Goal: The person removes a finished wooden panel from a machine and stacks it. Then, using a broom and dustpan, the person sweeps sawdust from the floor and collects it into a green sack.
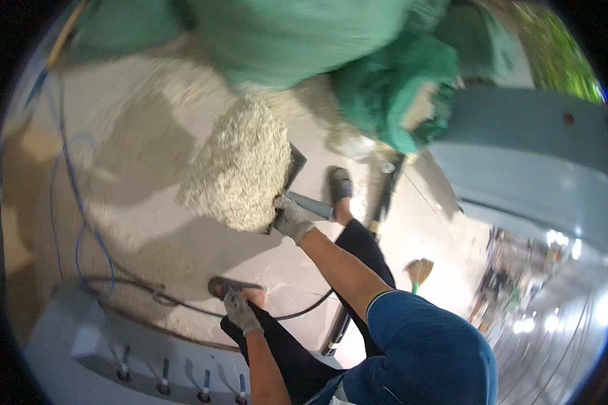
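My right hand (294, 220), in a pale work glove, is closed on a dark dustpan (296, 164) close to where its grey tube handle (315, 206) begins. A tall heap of pale, flaky granular material (240, 165) covers most of the pan, leaving only its right edge in sight. How much of the heap rests on the floor I cannot tell. My left hand (242, 312), gloved as well, hangs beside my left shin just above the sandal (230, 286). Its fingers look loosely extended, with nothing visible in them.
Large green sacks (297, 40) stand along the far side; one open sack (402, 94) is at the right. Grey machine housings (527, 135) flank the right and lower left. A black hose (189, 308) and blue cable (81, 202) cross the dusty floor. A broom head (420, 271) lies right.
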Demonstrator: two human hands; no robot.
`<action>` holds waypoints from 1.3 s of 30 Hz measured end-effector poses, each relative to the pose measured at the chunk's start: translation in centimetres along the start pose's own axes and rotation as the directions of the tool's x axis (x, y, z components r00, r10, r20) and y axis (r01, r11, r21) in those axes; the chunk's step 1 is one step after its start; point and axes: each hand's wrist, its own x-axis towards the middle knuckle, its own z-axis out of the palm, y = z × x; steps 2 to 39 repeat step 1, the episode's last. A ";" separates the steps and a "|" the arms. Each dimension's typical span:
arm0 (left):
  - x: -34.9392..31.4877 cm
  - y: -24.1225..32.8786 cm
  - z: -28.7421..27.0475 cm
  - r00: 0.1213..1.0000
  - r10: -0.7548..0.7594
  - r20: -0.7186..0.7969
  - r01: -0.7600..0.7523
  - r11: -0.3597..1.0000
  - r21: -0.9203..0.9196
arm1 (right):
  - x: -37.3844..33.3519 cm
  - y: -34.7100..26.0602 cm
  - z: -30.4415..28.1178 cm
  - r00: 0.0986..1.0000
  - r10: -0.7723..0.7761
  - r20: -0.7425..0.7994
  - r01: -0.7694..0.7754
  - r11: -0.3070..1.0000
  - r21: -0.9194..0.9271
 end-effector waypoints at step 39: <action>0.4 -0.1 0.5 0.987 -0.107 0.123 0.132 0.969 -0.210 | -2.8 -3.8 -0.6 0.994 -0.058 0.090 0.058 0.998 -0.006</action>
